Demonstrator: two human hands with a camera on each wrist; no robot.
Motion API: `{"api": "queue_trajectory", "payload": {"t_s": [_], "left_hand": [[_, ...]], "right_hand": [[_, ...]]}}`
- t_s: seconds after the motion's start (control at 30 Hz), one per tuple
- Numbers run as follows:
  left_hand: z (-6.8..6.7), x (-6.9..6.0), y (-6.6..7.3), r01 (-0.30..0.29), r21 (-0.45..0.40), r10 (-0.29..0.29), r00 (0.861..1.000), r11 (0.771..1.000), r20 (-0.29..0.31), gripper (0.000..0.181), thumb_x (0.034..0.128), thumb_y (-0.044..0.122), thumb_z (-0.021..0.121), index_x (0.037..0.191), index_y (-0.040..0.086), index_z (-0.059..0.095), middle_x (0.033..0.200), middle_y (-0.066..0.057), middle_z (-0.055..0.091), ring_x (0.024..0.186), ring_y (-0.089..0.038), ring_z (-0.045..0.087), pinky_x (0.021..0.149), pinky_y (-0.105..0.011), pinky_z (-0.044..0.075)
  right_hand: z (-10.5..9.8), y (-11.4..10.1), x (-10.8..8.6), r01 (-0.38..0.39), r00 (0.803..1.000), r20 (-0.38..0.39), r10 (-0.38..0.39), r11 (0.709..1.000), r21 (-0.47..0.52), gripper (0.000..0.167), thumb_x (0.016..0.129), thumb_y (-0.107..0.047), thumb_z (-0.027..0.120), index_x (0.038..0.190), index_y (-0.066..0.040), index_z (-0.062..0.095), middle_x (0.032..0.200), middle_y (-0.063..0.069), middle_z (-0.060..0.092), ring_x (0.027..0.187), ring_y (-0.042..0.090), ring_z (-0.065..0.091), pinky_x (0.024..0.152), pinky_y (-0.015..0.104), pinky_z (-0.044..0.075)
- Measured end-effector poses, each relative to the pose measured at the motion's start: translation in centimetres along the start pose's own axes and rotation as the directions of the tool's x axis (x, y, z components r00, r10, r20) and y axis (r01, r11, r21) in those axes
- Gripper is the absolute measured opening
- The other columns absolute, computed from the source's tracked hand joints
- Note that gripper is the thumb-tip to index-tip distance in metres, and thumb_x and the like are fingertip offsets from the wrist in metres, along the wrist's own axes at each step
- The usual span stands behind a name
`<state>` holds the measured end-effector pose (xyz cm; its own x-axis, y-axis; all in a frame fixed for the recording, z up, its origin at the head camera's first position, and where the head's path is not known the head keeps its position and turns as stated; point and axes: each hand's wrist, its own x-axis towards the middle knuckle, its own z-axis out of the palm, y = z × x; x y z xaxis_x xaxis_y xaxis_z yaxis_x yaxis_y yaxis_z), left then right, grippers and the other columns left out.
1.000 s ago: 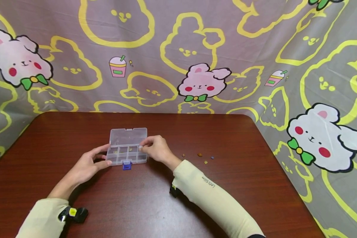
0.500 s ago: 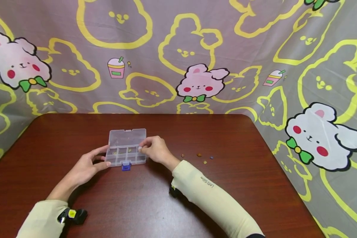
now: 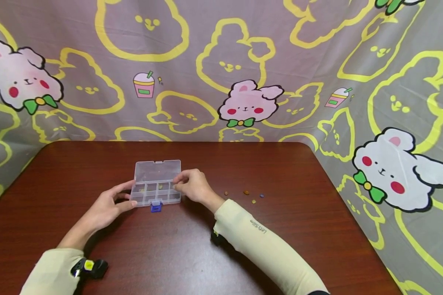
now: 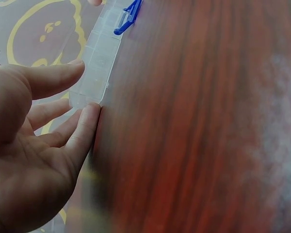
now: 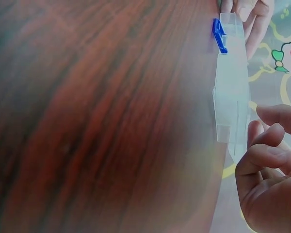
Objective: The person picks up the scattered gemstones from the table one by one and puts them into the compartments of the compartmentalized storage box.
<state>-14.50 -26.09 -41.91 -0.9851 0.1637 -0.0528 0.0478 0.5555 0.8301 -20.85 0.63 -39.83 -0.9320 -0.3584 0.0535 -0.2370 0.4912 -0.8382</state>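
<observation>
A clear divided box [image 3: 157,191] lies with its lid [image 3: 158,171] raised and its blue latch [image 3: 156,207] towards the person. The left hand [image 3: 104,208] grips its left end; in the left wrist view, that hand's thumb is at the box's [image 4: 98,63] upper edge and fingers are at its end. Small yellowish pieces show in two compartments. The right hand [image 3: 195,186] has thumb and forefinger over the right-end back compartment, slightly apart. In the right wrist view, this hand [image 5: 271,174] is beside the box's [image 5: 230,82] end, other fingers bent, no piece visible.
Several small pieces lie on the table to the right of the right hand: a reddish one [image 3: 226,193], an orange-brown one [image 3: 246,192], a yellow one [image 3: 254,201] and a blue one [image 3: 261,196]. A patterned curtain [image 3: 192,73] hangs behind the table.
A pale spot seen at the right fingertips earlier no longer shows there. The right thumb and forefinger now look slightly apart. The left hand's grip has stayed as it was.
</observation>
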Motion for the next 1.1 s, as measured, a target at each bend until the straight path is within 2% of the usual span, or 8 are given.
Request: {"api": "queue_trajectory", "payload": {"t_s": [0.4,0.63,0.83,1.1], "left_hand": [[0.0,0.0,0.0,-0.003,0.026,0.003,1.000,1.000,-0.002,0.071,0.0931,0.013,0.072,0.153,-0.001,0.037,0.138,-0.025,0.052,0.113,-0.039,0.054,0.077,-0.021,0.047],[-0.1,0.1,0.1,-0.001,0.021,0.001,1.000,1.000,0.002,0.071,0.0933,0.012,0.072,0.153,0.000,0.036,0.138,-0.025,0.052,0.114,-0.039,0.054,0.077,-0.021,0.047],[0.1,0.1,0.1,0.007,0.013,-0.007,1.000,1.000,0.004,0.071,0.0936,0.013,0.072,0.154,0.001,0.036,0.139,-0.025,0.051,0.114,-0.039,0.054,0.077,-0.021,0.047],[-0.1,0.0,0.0,0.007,0.011,-0.007,1.000,1.000,0.003,0.072,0.0934,0.014,0.072,0.154,0.001,0.036,0.137,-0.025,0.052,0.113,-0.038,0.054,0.077,-0.021,0.047]], "right_hand": [[-0.7,0.4,-0.4,-0.017,1.000,0.000,0.017,1.000,0.004,0.009,0.084,-0.006,0.079,0.093,-0.006,0.077,0.073,-0.004,0.069,0.056,0.004,0.058,0.056,0.021,0.047],[-1.6,0.8,-1.1,-0.002,1.000,-0.005,0.002,1.000,-0.002,0.009,0.085,-0.006,0.077,0.094,-0.004,0.077,0.072,-0.003,0.068,0.054,0.005,0.058,0.058,0.021,0.046],[-3.0,1.4,-2.1,0.000,1.000,0.009,0.000,1.000,-0.009,0.010,0.085,-0.004,0.076,0.095,-0.002,0.076,0.074,-0.001,0.069,0.058,0.006,0.059,0.060,0.023,0.048],[-5.7,2.4,-3.7,-0.029,0.999,0.016,0.029,0.999,-0.031,0.010,0.087,-0.005,0.076,0.097,-0.005,0.076,0.078,-0.001,0.070,0.067,0.009,0.063,0.064,0.026,0.050]]}}
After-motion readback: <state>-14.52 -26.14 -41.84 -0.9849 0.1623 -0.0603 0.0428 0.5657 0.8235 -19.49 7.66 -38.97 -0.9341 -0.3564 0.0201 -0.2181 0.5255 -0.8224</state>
